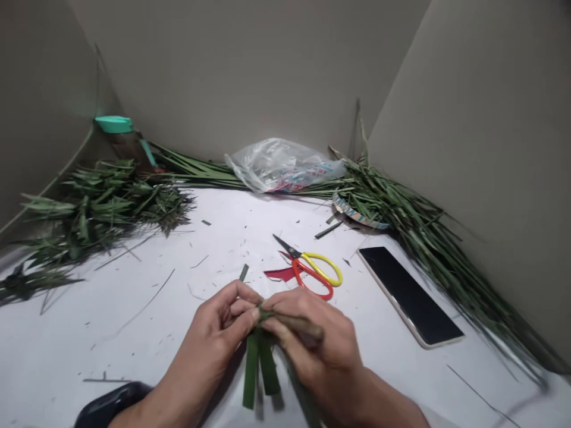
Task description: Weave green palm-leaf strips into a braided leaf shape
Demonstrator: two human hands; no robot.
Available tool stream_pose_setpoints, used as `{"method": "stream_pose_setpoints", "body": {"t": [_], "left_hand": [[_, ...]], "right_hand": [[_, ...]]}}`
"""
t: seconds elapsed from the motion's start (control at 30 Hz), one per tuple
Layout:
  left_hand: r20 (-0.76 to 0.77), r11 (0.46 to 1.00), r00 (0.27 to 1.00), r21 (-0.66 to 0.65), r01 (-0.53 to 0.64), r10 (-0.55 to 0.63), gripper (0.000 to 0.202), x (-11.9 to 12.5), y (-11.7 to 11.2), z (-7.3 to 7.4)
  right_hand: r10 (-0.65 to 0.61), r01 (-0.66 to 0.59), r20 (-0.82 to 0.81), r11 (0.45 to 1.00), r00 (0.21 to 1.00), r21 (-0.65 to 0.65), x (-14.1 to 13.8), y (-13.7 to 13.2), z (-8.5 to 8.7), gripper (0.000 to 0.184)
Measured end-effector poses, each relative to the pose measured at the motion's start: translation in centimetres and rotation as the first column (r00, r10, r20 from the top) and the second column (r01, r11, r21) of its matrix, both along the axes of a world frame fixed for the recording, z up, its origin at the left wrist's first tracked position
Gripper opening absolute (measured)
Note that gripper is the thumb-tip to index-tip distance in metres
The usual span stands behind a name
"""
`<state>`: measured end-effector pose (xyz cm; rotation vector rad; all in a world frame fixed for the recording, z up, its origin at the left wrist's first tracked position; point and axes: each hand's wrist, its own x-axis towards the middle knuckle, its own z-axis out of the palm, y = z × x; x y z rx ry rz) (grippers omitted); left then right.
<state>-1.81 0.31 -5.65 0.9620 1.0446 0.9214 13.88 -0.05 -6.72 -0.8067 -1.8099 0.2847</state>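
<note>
My left hand [218, 333] and my right hand [316, 345] meet at the front middle of a white table [111, 333]. Both pinch a small bundle of green leaf strips [261, 362]. The strips hang down between the hands, and one short end [243, 272] sticks up above my left fingers. My right fingers are wrapped round the folded part of the bundle. Just beyond the hands lie scissors [312, 270] with one yellow and one red handle, resting on a scrap of red material [280, 274].
A dark phone [410, 295] lies face up to the right. Heaps of green leaves lie at the left [98, 205] and along the right wall [428, 238]. A clear plastic bag [281, 165], a jar with a teal lid [115, 125] and a tape roll [352, 214] sit at the back.
</note>
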Motion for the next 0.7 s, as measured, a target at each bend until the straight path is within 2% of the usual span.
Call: {"method": "stream_pose_setpoints", "body": {"t": [0.13, 0.27, 0.43, 0.6, 0.7], "left_hand": [[0.014, 0.999, 0.999, -0.008, 0.040, -0.040, 0.014, -0.3, 0.2, -0.2], [0.008, 0.997, 0.997, 0.002, 0.071, -0.071, 0.015, -0.4, 0.1, -0.4], [-0.039, 0.998, 0.997, 0.008, 0.063, -0.062, 0.021, -0.4, -0.1, -0.4], [-0.075, 0.997, 0.995, 0.024, 0.068, -0.066, 0.022, -0.2, 0.0, -0.1], [-0.071, 0.998, 0.996, -0.005, 0.062, -0.063, 0.023, -0.1, 0.0, 0.0]], "right_hand": [[-0.031, 0.014, -0.095, 0.984, 0.995, -0.179, 0.4, 0.2, 0.8, 0.009], [-0.074, 0.046, -0.088, 0.956, 0.993, -0.291, 0.8, 0.0, 1.1, 0.011], [-0.039, 0.034, -0.010, 0.954, 0.999, -0.297, 1.4, -0.2, 1.3, 0.018], [0.010, -0.048, -0.106, 0.928, 0.994, -0.368, 1.2, -0.3, 1.4, 0.019], [0.012, -0.075, -0.172, 0.929, 0.985, -0.363, 1.0, -0.4, 1.3, 0.018]]}}
